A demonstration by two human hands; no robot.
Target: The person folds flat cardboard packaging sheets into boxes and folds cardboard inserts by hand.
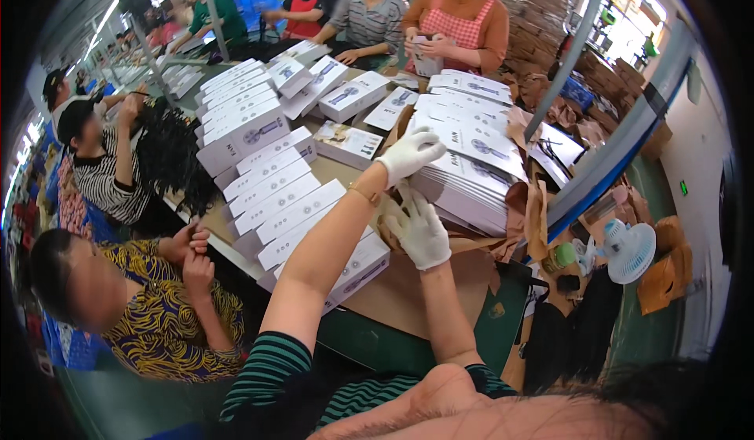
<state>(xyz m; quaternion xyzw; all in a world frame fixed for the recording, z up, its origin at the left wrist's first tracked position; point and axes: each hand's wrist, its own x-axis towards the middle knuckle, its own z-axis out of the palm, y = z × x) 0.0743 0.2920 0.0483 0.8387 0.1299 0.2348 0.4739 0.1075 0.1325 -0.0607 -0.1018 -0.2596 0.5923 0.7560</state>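
Observation:
My left hand (410,156), in a white glove, reaches over the near-left corner of a stack of flat white printed cartons (479,138). Its fingers point right, slightly bent, and nothing shows in them. Just below, my right hand (422,232), also gloved, has its fingers apart against brown wrapping paper (389,208) at the stack's left side. The paper partly covers the stack's lower edges. What lies beneath my right fingertips is hidden. Left of my arms, folded-up white boxes (287,197) stand in rows, with a picture-printed box (348,143) lying beyond them.
Torn brown paper (536,216) hangs off the stack's right side, near a slanted metal post (569,55). A small white-and-blue fan (628,251) stands at right. One person in a patterned top (173,306) sits close at left; several others work across the table.

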